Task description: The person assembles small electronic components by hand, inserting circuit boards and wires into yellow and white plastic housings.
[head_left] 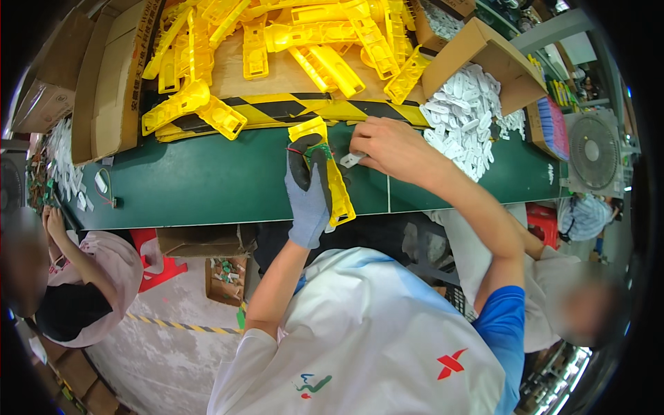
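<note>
My left hand [308,190], in a grey glove with dark fingertips, grips a long yellow plastic housing [337,188] over the green table [207,180]. A small green circuit board with red wires [318,148] sits at the housing's upper end. My bare right hand [389,146] holds a small white plastic piece [351,160] just right of the housing's top, close to the board.
A heap of yellow housings [277,48] lies on cardboard behind a black-and-yellow striped edge [290,104]. An open box of white plastic pieces [463,117] stands at the right. One person sits at the left [83,277], another at the right [567,304]. A fan [593,151] stands far right.
</note>
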Action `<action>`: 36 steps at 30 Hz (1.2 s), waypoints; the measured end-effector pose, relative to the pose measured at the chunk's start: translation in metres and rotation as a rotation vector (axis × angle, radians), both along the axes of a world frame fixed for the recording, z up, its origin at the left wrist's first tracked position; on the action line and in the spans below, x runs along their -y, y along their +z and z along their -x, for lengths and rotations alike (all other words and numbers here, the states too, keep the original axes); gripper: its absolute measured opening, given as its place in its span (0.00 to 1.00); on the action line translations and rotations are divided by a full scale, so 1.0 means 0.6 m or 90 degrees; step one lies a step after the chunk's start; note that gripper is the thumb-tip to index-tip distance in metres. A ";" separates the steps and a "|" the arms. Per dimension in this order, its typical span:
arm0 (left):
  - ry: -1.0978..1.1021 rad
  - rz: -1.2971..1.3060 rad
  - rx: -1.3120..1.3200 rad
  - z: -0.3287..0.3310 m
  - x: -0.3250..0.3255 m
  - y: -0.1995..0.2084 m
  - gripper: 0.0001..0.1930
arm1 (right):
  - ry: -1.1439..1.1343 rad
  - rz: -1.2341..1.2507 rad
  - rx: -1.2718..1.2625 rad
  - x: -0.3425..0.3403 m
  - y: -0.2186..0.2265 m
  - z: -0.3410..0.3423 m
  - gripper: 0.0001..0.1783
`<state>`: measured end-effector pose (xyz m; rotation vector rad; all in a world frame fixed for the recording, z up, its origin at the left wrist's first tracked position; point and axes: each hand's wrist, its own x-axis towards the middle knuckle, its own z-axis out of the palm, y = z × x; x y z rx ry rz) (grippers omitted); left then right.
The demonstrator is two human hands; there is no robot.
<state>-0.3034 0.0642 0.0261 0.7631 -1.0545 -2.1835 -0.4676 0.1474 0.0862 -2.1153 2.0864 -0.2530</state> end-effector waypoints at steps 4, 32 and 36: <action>0.025 0.038 -0.002 -0.002 -0.001 -0.028 0.12 | -0.010 -0.172 -0.012 0.020 0.013 -0.006 0.11; 0.064 0.401 0.143 0.019 -0.014 -0.022 0.13 | -0.390 -0.187 0.766 -0.008 -0.027 -0.022 0.14; 0.045 0.428 0.147 0.025 -0.010 -0.020 0.13 | -0.433 -0.151 0.875 -0.013 -0.043 -0.013 0.14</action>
